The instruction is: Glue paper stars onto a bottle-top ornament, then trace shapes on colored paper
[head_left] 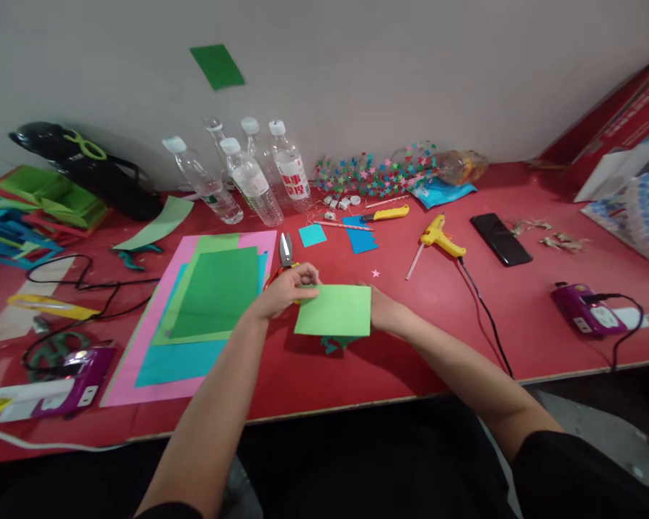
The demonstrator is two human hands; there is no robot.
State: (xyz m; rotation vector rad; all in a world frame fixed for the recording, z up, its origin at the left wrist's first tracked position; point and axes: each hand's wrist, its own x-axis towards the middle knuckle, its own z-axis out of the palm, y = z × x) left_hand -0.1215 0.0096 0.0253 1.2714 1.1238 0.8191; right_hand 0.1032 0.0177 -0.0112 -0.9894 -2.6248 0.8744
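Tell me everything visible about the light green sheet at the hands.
The light green sheet is plain, thin, matte and roughly rectangular, like paper or felt. It appears raised over the red table, its face toward the camera. The left hand pinches its upper left corner; the right hand is at its right edge, fingers largely hidden. A teal piece shows below; contact is unclear.

Bare forearms angle inward, left hand pinching with bent fingers, right hand partly hidden.
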